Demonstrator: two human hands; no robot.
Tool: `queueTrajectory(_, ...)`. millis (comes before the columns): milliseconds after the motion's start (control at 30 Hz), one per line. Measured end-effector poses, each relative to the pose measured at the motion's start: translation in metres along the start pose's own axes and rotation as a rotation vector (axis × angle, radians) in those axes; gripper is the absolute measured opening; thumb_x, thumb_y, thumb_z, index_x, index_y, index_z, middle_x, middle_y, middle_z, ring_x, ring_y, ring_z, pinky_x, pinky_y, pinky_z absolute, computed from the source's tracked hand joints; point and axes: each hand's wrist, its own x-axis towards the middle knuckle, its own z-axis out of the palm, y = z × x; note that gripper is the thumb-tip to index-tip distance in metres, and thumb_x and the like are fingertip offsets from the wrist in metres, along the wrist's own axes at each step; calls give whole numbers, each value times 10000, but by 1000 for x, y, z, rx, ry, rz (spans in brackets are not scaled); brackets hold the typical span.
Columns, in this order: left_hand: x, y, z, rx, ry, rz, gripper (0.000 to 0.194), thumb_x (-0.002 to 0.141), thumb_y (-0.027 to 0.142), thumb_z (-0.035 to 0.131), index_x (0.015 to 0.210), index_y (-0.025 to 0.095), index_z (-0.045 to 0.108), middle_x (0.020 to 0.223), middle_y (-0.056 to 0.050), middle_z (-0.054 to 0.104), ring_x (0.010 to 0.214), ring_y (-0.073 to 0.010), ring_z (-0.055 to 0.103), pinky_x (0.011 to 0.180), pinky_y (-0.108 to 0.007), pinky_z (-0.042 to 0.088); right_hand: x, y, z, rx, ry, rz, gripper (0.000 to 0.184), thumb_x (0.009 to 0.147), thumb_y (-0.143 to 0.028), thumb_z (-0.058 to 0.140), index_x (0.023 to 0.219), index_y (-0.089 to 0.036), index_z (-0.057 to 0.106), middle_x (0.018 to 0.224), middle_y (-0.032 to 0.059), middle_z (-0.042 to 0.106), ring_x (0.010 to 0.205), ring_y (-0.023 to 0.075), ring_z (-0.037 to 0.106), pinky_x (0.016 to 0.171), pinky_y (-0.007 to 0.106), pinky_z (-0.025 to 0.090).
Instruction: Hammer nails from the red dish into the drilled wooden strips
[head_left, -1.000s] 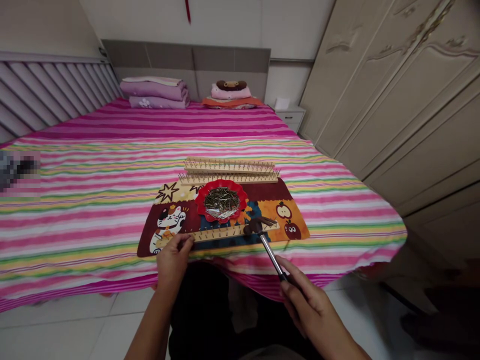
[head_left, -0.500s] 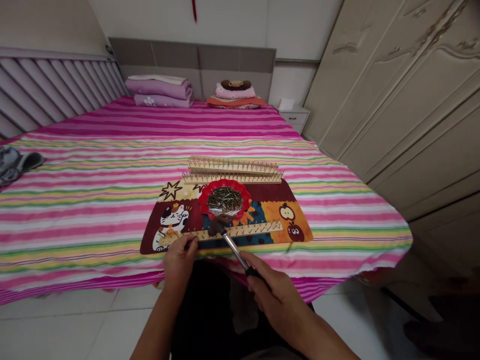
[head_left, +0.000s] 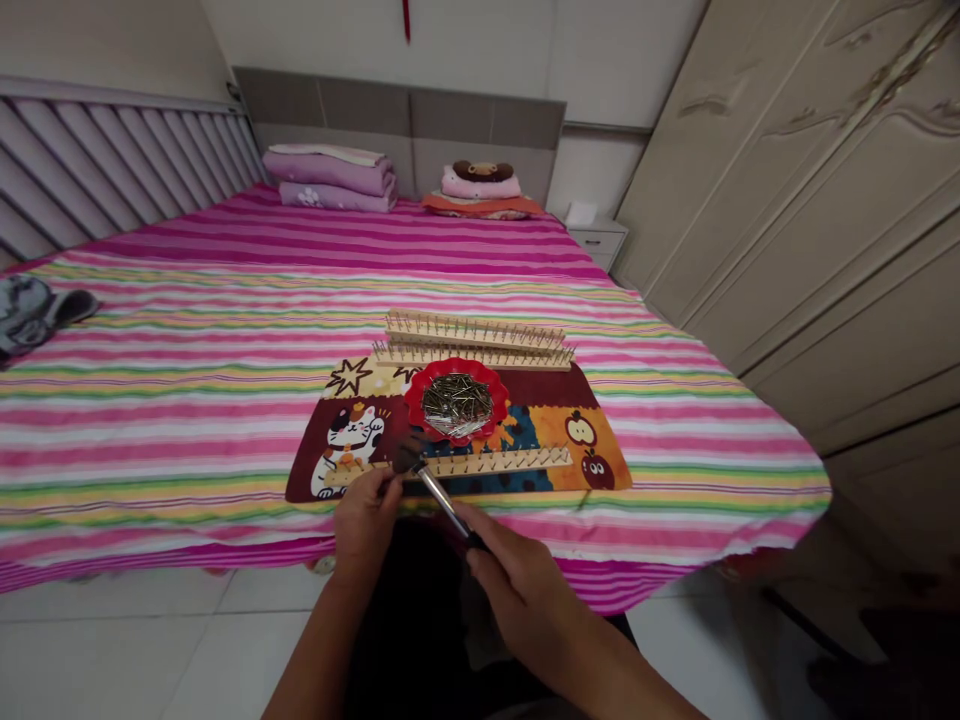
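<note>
My right hand is wrapped round the dark grip of a hammer with a bright metal shaft. The hammer's dark head, slightly blurred, is over the near wooden strip, close to my left fingertips. A row of nails stands along this strip, several of them leaning at its right end. My left hand is closed in a pinch at the strip's left part; what lies between its fingertips is hidden. Just behind the strip sits a red scalloped bowl holding many loose nails.
Two more wooden strips full of upright nails lie behind the bowl. Under the work is a patterned mat on a striped bed. Folded bedding is stacked by the headboard; a wardrobe stands at the right.
The hammer and my right hand have moved left, bringing the head closer to my left fingertips. My left hand keeps its pinch at the strip. The whole view has shifted slightly.
</note>
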Motion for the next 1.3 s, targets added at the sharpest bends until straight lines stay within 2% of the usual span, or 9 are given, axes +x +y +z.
queueTrajectory(100, 0, 1, -4, -20, -14, 14, 254, 755, 389, 503, 839, 207, 659, 895, -51, 714, 878, -205, 635, 825, -293, 467, -17, 10, -11, 23, 90, 80, 467, 922, -205, 425, 1377, -293, 477, 989, 42, 697, 1005, 216, 628, 886, 360, 495)
queueTrajectory(167, -1, 6, -8, -2, -11, 44, 281, 767, 393, 497, 889, 199, 660, 903, -55, 712, 861, -203, 635, 815, -295, 472, -30, 19, -20, 55, 167, 175, 444, 927, -279, 432, 1366, -278, 500, 686, 8, 628, 726, 195, 624, 665, 291, 519)
queueTrajectory(367, 21, 41, -18, 297, 26, 266, 266, 816, 329, 458, 867, 189, 678, 935, -86, 686, 878, -231, 604, 821, -327, 451, -62, 41, -42, 190, 413, 431, 571, 891, -449, 484, 1396, -183, 459, 518, -79, 313, 421, 98, 293, 371, 196, 236)
queueTrajectory(500, 49, 65, -21, 639, -138, 280, 267, 807, 293, 459, 804, 172, 697, 928, -125, 671, 829, -272, 599, 785, -376, 442, -70, 47, -46, 295, 507, 485, 608, 869, -493, 501, 1396, -193, 455, 530, -75, 317, 411, 82, 242, 354, 180, 160)
queueTrajectory(633, 66, 81, -17, 689, -244, 270, 289, 819, 273, 440, 872, 169, 705, 883, -121, 683, 846, -262, 614, 792, -349, 441, -71, 49, -48, 337, 513, 508, 588, 862, -484, 515, 1383, -214, 473, 520, -75, 306, 417, 84, 233, 359, 177, 147)
queueTrajectory(800, 80, 98, 13, 589, -389, 344, 249, 783, 255, 489, 867, 218, 720, 917, -81, 711, 868, -221, 626, 782, -297, 444, -69, 51, -52, 323, 474, 487, 581, 856, -465, 528, 1371, -199, 490, 525, -76, 284, 431, 88, 239, 366, 186, 167)
queueTrajectory(933, 92, 107, 37, 640, -526, 245, 216, 708, 212, 546, 817, 212, 733, 893, -116, 728, 859, -242, 651, 721, -299, 450, -71, 53, -52, 313, 472, 499, 595, 850, -473, 524, 1364, -177, 489, 558, -60, 344, 472, 97, 271, 397, 196, 209)
queueTrajectory(1100, 96, 109, 49, 660, -562, 204, 181, 673, 176, 559, 733, 193, 729, 845, -150, 730, 796, -245, 668, 666, -291, 450, -73, 55, -49, 346, 466, 510, 611, 853, -486, 515, 1368, -158, 475, 543, -69, 329, 477, 96, 264, 422, 201, 220)
queueTrajectory(1300, 98, 105, 36, 609, -548, 242, 209, 756, 232, 501, 806, 202, 702, 842, -104, 725, 790, -208, 651, 664, -267, 424, -69, 53, -49, 369, 459, 495, 614, 839, -480, 540, 1355, -153, 489, 548, -67, 322, 473, 88, 250, 408, 194, 179)
